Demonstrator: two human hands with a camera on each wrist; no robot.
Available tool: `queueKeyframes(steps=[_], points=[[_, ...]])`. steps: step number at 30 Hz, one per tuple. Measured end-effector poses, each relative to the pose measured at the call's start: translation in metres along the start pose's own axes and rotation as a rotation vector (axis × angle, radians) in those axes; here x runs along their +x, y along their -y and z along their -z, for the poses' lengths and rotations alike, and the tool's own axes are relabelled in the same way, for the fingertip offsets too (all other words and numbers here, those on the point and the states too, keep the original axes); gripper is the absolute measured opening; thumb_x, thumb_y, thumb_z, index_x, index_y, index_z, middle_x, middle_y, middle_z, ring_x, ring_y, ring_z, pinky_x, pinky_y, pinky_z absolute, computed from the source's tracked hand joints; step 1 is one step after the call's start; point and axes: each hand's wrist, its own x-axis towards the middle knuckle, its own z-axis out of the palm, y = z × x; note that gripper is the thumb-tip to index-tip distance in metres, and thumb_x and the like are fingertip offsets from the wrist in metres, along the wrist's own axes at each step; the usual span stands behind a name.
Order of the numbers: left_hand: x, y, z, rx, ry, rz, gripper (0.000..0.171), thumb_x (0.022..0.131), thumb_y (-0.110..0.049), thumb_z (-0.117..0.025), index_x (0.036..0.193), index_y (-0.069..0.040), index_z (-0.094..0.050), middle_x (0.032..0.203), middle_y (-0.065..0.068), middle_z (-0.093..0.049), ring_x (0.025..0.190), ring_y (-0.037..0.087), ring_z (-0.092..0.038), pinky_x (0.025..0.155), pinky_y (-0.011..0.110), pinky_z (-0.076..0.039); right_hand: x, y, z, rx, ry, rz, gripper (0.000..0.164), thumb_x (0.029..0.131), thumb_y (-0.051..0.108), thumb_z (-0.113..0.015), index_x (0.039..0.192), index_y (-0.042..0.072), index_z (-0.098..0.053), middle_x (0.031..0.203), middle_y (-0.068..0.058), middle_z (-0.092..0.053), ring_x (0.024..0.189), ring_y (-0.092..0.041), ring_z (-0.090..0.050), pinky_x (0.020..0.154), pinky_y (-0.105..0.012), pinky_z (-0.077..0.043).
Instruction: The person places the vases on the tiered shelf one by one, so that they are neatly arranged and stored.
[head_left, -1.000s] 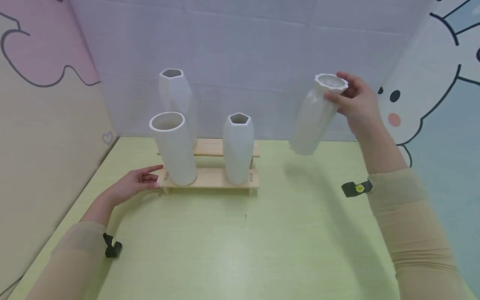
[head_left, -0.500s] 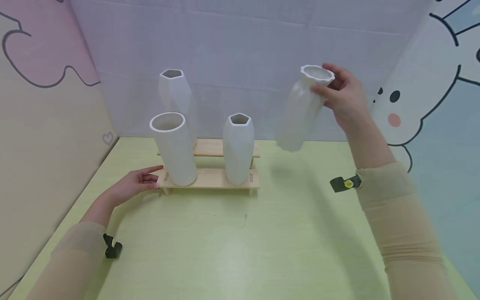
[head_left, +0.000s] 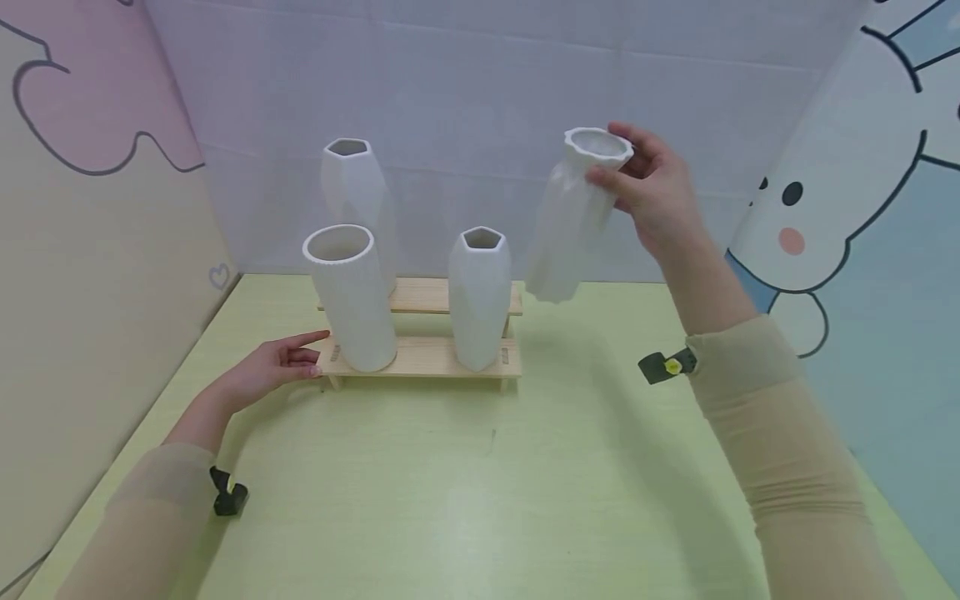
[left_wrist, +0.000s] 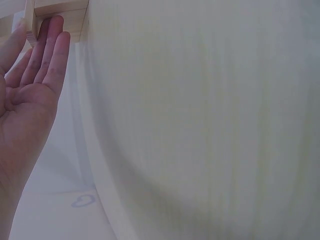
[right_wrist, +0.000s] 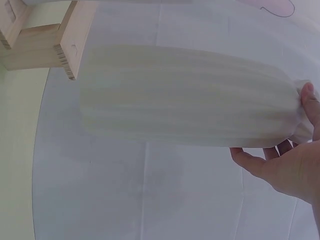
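Note:
In the head view, my right hand (head_left: 652,187) pinches a white vase (head_left: 566,225) with a scalloped rim by its neck. The vase hangs tilted in the air right of a two-tier wooden stand (head_left: 423,357). In the right wrist view, its ribbed body (right_wrist: 190,97) reaches toward the stand's upper board (right_wrist: 75,40). My left hand (head_left: 266,371) holds the left end of the lower tier; in the left wrist view, the thumb and fingers lie on either side of the board end (left_wrist: 60,7). A ribbed cylindrical vase (head_left: 356,308) and a faceted vase (head_left: 478,304) stand on the lower tier.
A taller faceted vase (head_left: 360,187) stands on the upper tier at the left, partly hidden by the ribbed one. The upper board (head_left: 420,294) shows bare to its right. Behind the pale green table (head_left: 450,483) hangs a whitish cloth (head_left: 465,100); printed walls flank both sides.
My right hand has carried the scalloped vase leftward and slightly up, closer to the stand's right end. The left hand stays at the stand, and the other vases have not moved.

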Motion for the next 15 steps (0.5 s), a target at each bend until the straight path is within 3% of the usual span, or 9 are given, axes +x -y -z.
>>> queueKeyframes(steps=[15], points=[[0.001,0.001,-0.003,-0.025,-0.003,0.010,0.071,0.089,-0.024,-0.067,0.148,-0.014,-0.030,0.124,0.018,-0.058,0.104,0.004,-0.061,0.087,0.020,-0.050,0.012,-0.017,-0.027,-0.052,0.011,-0.002,0.065,0.072,-0.003,-0.079,0.130,0.009,-0.053,0.115,-0.006,-0.059,0.102,-0.019,-0.056,0.076,-0.026,-0.054]])
